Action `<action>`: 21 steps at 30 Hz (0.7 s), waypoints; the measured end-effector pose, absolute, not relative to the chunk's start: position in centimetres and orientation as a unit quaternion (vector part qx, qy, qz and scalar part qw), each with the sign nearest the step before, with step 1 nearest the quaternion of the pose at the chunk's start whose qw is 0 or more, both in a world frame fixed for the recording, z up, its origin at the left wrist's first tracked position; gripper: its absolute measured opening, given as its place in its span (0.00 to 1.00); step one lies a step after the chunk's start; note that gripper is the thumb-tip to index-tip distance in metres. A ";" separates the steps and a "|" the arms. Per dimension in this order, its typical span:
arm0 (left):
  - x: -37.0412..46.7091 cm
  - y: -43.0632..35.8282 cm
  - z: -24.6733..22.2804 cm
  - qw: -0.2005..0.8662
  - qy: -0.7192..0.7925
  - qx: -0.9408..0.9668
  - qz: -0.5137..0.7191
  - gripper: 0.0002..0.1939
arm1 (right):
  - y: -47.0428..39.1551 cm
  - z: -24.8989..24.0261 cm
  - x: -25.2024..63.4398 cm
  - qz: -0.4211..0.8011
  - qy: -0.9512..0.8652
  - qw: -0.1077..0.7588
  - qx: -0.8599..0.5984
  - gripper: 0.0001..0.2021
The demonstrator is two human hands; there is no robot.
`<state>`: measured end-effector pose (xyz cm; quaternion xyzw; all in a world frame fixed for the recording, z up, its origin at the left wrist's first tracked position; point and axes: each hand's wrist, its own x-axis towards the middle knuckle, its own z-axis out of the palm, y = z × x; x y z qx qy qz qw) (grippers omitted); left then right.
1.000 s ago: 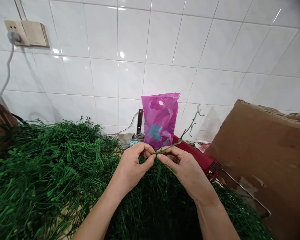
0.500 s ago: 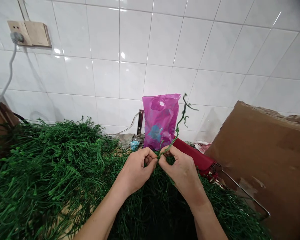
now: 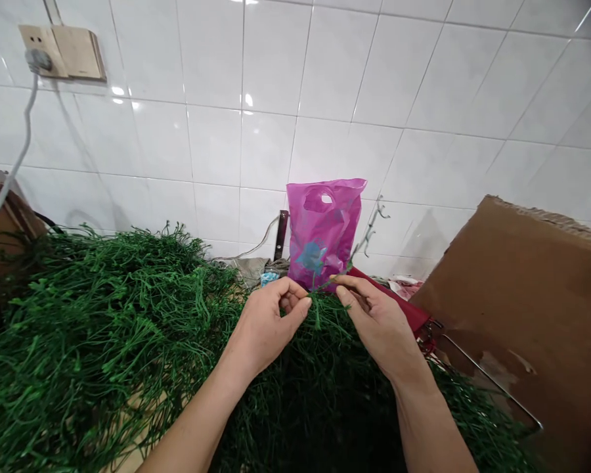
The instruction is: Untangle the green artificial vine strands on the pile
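Note:
A thin green plastic stem [image 3: 369, 234] with small side twigs rises in front of the wall, its upper part blurred. My left hand [image 3: 276, 322] pinches its lower end between thumb and forefinger. Just to the right, my right hand [image 3: 377, 325] has thumb and forefinger apart, its fingertips beside the stem; the other fingers are partly hidden. Behind both hands stands a purple plastic bag [image 3: 322, 226] with a blue star shape. A large heap of green plastic stems [image 3: 123, 315] spreads under and around my hands.
Brown cardboard [image 3: 526, 315] leans at the right, with a bent metal rod [image 3: 492, 381] before it. A red item [image 3: 408, 314] lies behind my right hand. Against the tiled wall are a dark metal strip [image 3: 280, 235] and a small cup [image 3: 269, 276]. A socket [image 3: 62, 52] holds a plug.
My right hand has opened and moved right, away from my left hand. The stem's top has shifted right. The whole view has shifted slightly.

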<state>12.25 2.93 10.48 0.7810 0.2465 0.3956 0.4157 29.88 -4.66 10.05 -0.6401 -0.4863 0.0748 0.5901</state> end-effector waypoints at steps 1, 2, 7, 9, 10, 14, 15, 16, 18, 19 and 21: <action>12.3 3.0 10.4 0.395 0.251 0.786 0.404 0.05 | -4.9 10.2 29.3 0.076 -0.496 0.579 -0.643 0.15; 12.3 3.1 10.3 0.379 0.252 0.789 0.411 0.05 | -5.1 10.4 28.9 0.088 -0.502 0.575 -0.640 0.16; 12.3 3.2 10.1 0.330 0.245 0.809 0.420 0.03 | -5.5 10.8 27.8 0.216 -0.523 0.571 -0.595 0.18; 12.4 3.1 10.0 0.321 0.237 0.816 0.418 0.03 | -5.4 10.8 27.6 0.214 -0.546 0.541 -0.603 0.15; 12.4 3.1 10.0 0.316 0.235 0.819 0.417 0.02 | -5.3 10.8 27.4 0.211 -0.552 0.531 -0.607 0.13; 12.3 3.2 10.0 0.287 0.236 0.835 0.407 0.03 | -4.7 10.4 26.8 0.197 -0.558 0.531 -0.607 0.09; 12.3 3.2 10.1 0.283 0.237 0.839 0.401 0.03 | -4.6 10.3 26.8 0.171 -0.559 0.532 -0.613 0.08; 12.3 3.3 10.1 0.281 0.237 0.842 0.394 0.03 | -4.5 10.1 26.7 0.135 -0.560 0.527 -0.624 0.08; 12.3 3.3 10.1 0.290 0.235 0.848 0.377 0.04 | -4.4 10.0 26.7 0.060 -0.564 0.508 -0.648 0.07; 12.3 3.3 10.0 0.301 0.234 0.849 0.367 0.06 | -4.4 9.9 26.7 0.036 -0.571 0.495 -0.654 0.06; 12.5 3.3 9.8 0.329 0.235 0.847 0.345 0.11 | -4.4 9.7 26.5 0.015 -0.597 0.465 -0.653 0.05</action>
